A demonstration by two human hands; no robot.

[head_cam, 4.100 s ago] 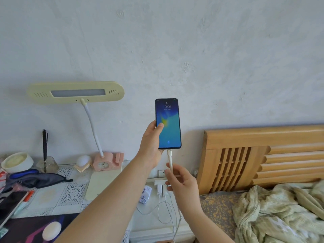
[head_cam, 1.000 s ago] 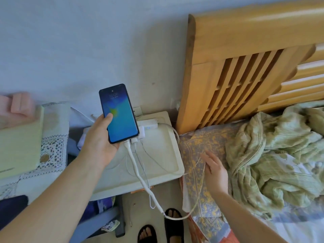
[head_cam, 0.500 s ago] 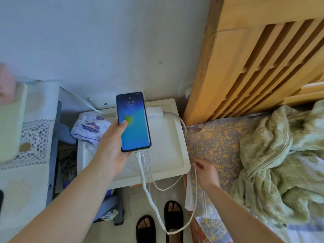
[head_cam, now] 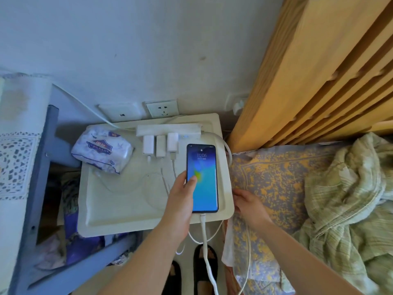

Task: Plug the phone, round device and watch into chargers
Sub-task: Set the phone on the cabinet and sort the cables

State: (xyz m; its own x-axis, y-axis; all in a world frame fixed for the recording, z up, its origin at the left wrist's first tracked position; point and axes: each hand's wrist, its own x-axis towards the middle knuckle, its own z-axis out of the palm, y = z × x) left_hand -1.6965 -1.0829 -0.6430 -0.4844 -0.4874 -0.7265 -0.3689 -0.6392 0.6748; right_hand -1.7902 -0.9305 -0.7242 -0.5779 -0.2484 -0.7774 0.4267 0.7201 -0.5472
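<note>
My left hand (head_cam: 180,199) grips the phone (head_cam: 203,177) by its left edge, thumb on the lit blue screen. The phone hovers low over the right side of a white stool top (head_cam: 119,209). A white charging cable (head_cam: 205,241) is plugged into the phone's bottom and hangs toward the floor. Three white charger bricks (head_cam: 160,144) sit in a white power strip (head_cam: 168,129) at the stool's back. My right hand (head_cam: 247,204) rests on the bed edge by the stool, fingers around a thin white cable (head_cam: 248,252). The round device and watch are not in view.
A tissue pack (head_cam: 102,152) lies on the stool's left. Wall sockets (head_cam: 162,108) sit behind it. A wooden headboard (head_cam: 319,71) and a bed with a rumpled green blanket (head_cam: 344,199) fill the right. A lace-covered table (head_cam: 14,145) stands left. My sandalled feet (head_cam: 193,273) are below.
My left hand has carried the phone lower and to the right, down close over the stool top. My view has tilted further down. My right hand stays at the bed edge.
</note>
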